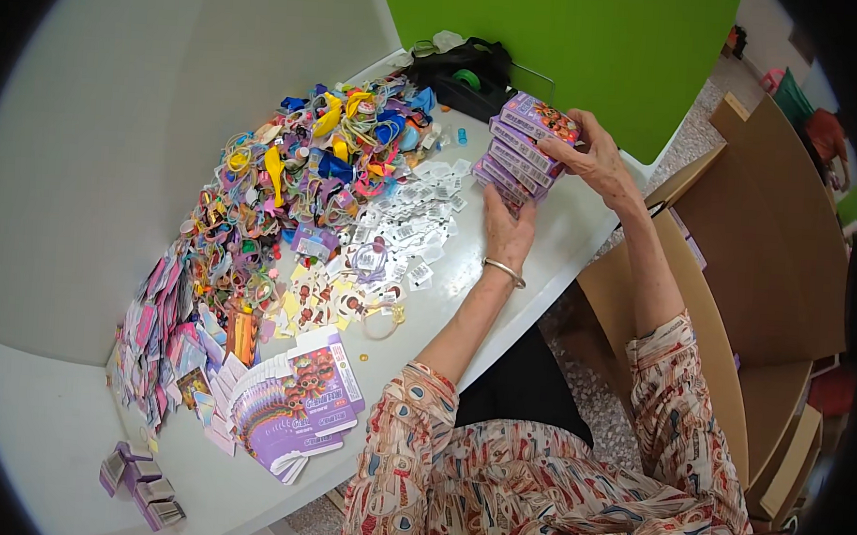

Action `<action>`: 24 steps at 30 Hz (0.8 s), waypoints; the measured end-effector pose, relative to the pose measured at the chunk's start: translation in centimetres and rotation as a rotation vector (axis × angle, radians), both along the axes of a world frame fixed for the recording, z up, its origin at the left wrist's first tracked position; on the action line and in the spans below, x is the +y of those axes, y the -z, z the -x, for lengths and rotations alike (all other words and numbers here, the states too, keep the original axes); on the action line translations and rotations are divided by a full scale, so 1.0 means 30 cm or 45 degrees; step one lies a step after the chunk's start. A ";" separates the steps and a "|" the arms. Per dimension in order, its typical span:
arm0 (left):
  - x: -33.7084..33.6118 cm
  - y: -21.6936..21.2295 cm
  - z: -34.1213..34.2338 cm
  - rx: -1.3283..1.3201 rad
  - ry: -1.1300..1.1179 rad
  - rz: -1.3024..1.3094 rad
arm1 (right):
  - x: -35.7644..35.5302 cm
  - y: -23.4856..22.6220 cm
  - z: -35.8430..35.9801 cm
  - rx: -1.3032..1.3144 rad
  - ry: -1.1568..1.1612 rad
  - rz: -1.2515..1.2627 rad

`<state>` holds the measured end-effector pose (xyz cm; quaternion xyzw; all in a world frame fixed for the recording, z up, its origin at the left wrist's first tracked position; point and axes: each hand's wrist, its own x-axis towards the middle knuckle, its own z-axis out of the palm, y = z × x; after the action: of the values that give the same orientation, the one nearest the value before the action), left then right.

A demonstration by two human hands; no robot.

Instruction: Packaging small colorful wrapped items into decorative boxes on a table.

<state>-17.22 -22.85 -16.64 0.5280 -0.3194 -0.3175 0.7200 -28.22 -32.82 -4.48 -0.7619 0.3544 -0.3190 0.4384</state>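
A stack of several small purple boxes (520, 151) stands on the white table (546, 245) at its far end. My left hand (506, 231) presses against the stack's near side, a silver bangle on its wrist. My right hand (594, 155) grips the stack's far side and top box. Both hands hold the stack between them.
A heap of colourful balloons and bands (308, 169) covers the table's middle. Small white packets (407, 223) lie beside it. Flat purple box blanks (300, 401) fan out near me, folded boxes (141, 485) at the near left. A black bag (463, 76) sits by the green wall; cardboard cartons (740, 245) stand on my right.
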 end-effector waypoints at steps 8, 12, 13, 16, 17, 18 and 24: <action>0.016 -0.056 -0.047 -0.044 0.220 -0.101 | 0.002 -0.005 0.014 -0.027 0.082 0.050; 0.045 -0.124 -0.061 0.038 0.210 -0.102 | 0.013 -0.025 0.016 -0.011 0.079 -0.067; 0.047 -0.134 -0.078 -0.005 0.239 -0.145 | 0.016 -0.018 0.006 -0.050 0.089 -0.039; 0.061 -0.170 -0.102 0.009 0.341 -0.243 | 0.009 -0.014 0.006 -0.086 0.103 -0.006; 0.067 -0.185 -0.098 0.067 0.411 -0.302 | 0.007 -0.012 0.011 -0.084 0.106 -0.004; 0.061 -0.182 -0.087 0.071 0.417 -0.302 | 0.004 -0.010 0.020 -0.079 0.112 -0.005; 0.029 -0.113 -0.065 -0.207 0.169 0.030 | 0.020 -0.032 -0.015 -0.070 0.119 -0.037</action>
<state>-15.26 -21.97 -13.24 0.5213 -0.4146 -0.3169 0.6752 -27.77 -32.21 -3.51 -0.7289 0.3822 -0.3548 0.4436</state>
